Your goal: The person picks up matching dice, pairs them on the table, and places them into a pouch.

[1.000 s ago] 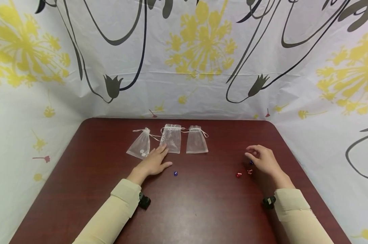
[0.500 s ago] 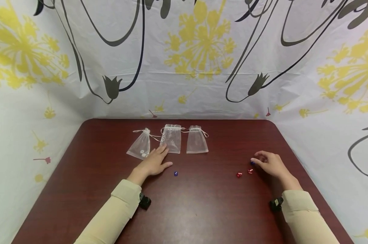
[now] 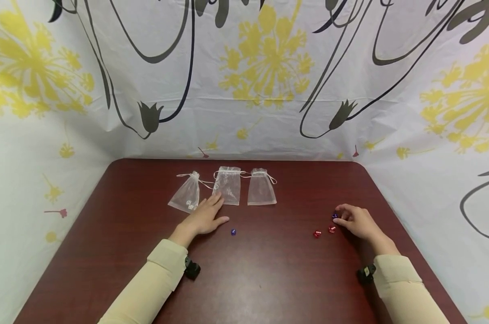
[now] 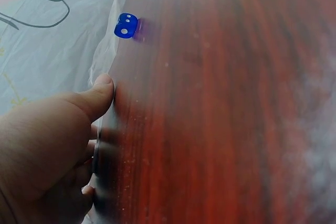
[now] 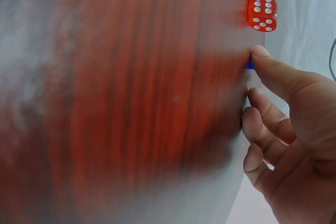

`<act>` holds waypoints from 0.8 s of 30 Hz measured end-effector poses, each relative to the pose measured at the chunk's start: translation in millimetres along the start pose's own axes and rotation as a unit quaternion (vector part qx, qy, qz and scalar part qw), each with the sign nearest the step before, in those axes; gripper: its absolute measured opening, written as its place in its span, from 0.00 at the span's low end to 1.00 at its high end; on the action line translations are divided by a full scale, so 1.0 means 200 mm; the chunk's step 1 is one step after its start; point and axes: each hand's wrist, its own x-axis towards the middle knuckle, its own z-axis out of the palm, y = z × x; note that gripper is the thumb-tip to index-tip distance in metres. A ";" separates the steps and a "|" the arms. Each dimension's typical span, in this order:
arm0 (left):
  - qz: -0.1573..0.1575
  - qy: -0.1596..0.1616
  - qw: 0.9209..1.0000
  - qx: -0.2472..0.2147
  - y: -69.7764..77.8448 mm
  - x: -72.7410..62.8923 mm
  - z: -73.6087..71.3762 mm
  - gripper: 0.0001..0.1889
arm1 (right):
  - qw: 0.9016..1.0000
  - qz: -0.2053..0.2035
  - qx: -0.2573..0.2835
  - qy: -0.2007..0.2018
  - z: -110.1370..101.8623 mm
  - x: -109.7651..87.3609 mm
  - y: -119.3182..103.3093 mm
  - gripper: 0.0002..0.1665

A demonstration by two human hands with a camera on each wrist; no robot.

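My left hand (image 3: 204, 216) lies with its fingers extended on the table, fingertips at the lower left corner of the middle sheer drawstring bag (image 3: 230, 185). Beside its wrist side sits the left drawstring bag (image 3: 183, 193), with small white dice (image 3: 190, 205) inside. A blue die (image 4: 126, 25) lies just beyond my left thumb. My right hand (image 3: 359, 222) curls low over the table at right, thumb and forefinger at either side of another blue die (image 3: 334, 216). In the right wrist view, my thumb covers most of this blue die (image 5: 251, 64).
Two red dice lie just left of my right hand: a nearer-hand red die (image 3: 332, 229) and a second red die (image 3: 317, 234). The third drawstring bag (image 3: 262, 187) lies flat at the back. A patterned cloth (image 3: 244, 135) stands behind the brown table (image 3: 260, 279).
My right hand has moved slightly right and down, and its thumb and forefinger have come round the blue die. My left hand has stayed in place.
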 end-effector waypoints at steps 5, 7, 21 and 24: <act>-0.001 0.000 1.000 0.002 0.00 0.00 0.00 0.39 | 1.000 -0.022 -0.009 0.005 0.01 0.00 0.00 0.09; 0.000 0.000 1.000 0.004 0.00 0.00 0.01 0.39 | 0.999 -0.028 -0.014 0.016 0.01 0.00 0.00 0.07; -0.005 -0.002 1.000 0.006 0.01 0.00 0.00 0.39 | 0.998 -0.029 0.003 0.059 0.01 0.02 -0.10 0.07; -0.004 -0.003 1.000 0.001 0.01 0.00 -0.01 0.39 | 0.997 -0.040 0.011 0.062 0.00 0.04 -0.15 0.07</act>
